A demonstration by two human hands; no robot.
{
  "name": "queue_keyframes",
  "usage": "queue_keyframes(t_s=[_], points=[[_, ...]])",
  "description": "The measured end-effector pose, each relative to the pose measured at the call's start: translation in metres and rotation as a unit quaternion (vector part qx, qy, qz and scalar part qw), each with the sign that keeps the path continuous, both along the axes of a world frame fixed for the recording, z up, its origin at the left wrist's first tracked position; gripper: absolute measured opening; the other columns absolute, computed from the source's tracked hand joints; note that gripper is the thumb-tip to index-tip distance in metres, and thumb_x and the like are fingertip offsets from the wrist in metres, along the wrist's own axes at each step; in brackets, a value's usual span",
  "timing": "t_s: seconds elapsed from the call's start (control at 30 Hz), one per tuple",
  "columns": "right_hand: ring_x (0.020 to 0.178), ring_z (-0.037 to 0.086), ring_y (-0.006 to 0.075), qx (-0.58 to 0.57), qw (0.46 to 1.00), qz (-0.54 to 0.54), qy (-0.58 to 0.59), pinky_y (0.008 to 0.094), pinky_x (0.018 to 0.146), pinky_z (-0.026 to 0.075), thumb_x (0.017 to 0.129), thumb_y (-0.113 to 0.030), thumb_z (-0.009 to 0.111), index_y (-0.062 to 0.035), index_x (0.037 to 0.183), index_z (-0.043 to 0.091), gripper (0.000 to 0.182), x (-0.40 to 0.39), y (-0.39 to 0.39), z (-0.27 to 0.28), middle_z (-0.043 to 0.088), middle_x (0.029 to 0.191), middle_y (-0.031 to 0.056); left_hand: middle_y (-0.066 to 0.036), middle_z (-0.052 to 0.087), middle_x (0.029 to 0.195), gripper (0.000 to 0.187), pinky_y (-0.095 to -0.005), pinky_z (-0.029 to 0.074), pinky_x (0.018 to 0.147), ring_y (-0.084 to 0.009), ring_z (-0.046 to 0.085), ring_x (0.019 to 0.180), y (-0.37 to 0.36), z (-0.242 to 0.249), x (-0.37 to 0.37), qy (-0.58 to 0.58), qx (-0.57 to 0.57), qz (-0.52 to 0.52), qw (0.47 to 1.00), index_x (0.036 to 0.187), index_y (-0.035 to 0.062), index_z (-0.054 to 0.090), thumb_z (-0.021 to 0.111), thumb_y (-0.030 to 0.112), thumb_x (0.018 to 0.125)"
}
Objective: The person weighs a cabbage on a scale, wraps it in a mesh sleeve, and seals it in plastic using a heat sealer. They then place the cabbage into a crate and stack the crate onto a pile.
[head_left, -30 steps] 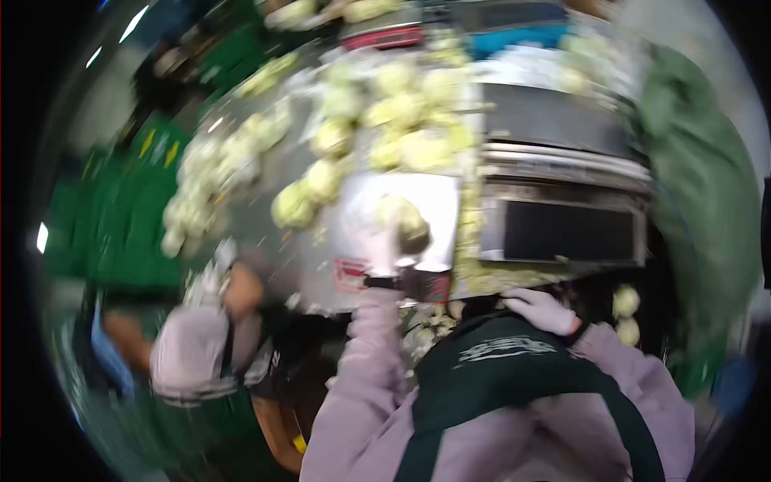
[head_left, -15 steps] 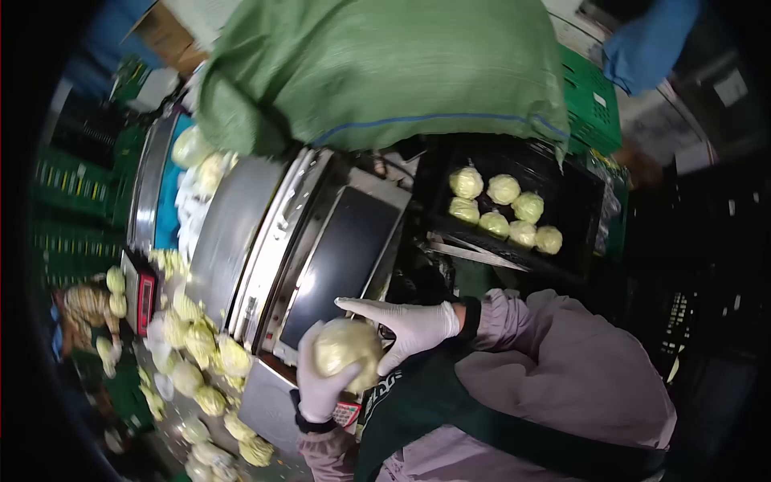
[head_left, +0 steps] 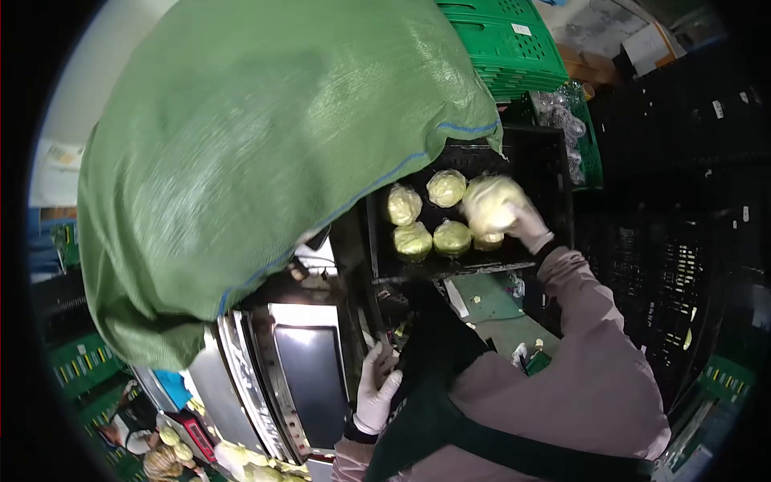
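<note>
My right hand (head_left: 530, 230), in a white glove, grips a pale green cabbage (head_left: 491, 202) that looks shiny, as if in clear film. It is held over the right part of a black crate (head_left: 564, 173), slightly blurred. Several more shiny cabbages (head_left: 447, 188) sit in that crate, one partly hidden beneath the held one. My left hand (head_left: 376, 394), gloved too, hangs near my apron beside a machine's dark flat plate (head_left: 310, 377). Its fingers are bent but apart from the thumb, with nothing seen in them.
A large stuffed green sack (head_left: 281, 136) bulges over the machine and the crate's left corner. Stacked green crates (head_left: 514, 48) stand behind. At lower left are a red scale (head_left: 193, 434), loose cabbages (head_left: 257, 466) and another person (head_left: 132, 426).
The cabbage, held in both hands by the machine before, is now in my right hand over the black crate. My left hand has let go. The view has turned right.
</note>
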State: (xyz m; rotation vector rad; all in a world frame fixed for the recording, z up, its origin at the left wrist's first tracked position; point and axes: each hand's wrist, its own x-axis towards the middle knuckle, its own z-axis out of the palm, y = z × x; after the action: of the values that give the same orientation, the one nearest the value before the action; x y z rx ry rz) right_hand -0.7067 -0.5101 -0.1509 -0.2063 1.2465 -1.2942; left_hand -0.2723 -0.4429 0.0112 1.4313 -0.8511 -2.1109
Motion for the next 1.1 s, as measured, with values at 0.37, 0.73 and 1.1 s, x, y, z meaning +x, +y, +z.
queue_keyframes(t_s=[0.37, 0.73, 1.1], points=[[0.111, 0.056, 0.0355, 0.370, 0.722, -0.211, 0.546, 0.0409, 0.096, 0.046, 0.047, -0.042, 0.092, 0.0009, 0.124, 0.043, 0.101, -0.119, -0.054, -0.163, 0.053, 0.121, 0.0238, -0.018, 0.046, 0.135, 0.054, -0.0338, 0.038, 0.103, -0.0238, 0.049, 0.121, -0.035, -0.085, -0.043, -0.087, 0.093, -0.091, 0.988, 0.141, 0.0002, 0.032, 0.055, 0.007, 0.092], [0.126, 0.047, 0.0324, 0.515, 0.677, 0.105, 0.515, 0.0432, 0.104, 0.038, 0.069, -0.058, 0.071, -0.0139, 0.151, -0.006, 0.121, -0.076, -0.042, -0.152, 0.046, 0.137, 0.0168, -0.017, 0.055, 0.127, 0.045, -0.0318, 0.041, 0.100, -0.0214, 0.054, 0.115, -0.003, -0.114, -0.056, -0.084, 0.059, -0.086, 0.991, 0.134, -0.0020, 0.041, 0.056, 0.007, 0.093], [0.090, 0.065, 0.0259, 0.225, 0.703, 0.257, 0.624, 0.0393, 0.076, 0.051, 0.078, -0.025, 0.060, -0.0041, 0.096, 0.069, 0.029, -0.085, 0.056, -0.180, 0.067, 0.095, 0.0192, -0.011, 0.059, 0.122, 0.033, -0.0297, 0.042, 0.100, -0.0175, 0.055, 0.113, 0.069, -0.118, -0.048, -0.055, -0.065, -0.037, 0.996, 0.126, -0.0007, 0.052, 0.056, 0.007, 0.094]])
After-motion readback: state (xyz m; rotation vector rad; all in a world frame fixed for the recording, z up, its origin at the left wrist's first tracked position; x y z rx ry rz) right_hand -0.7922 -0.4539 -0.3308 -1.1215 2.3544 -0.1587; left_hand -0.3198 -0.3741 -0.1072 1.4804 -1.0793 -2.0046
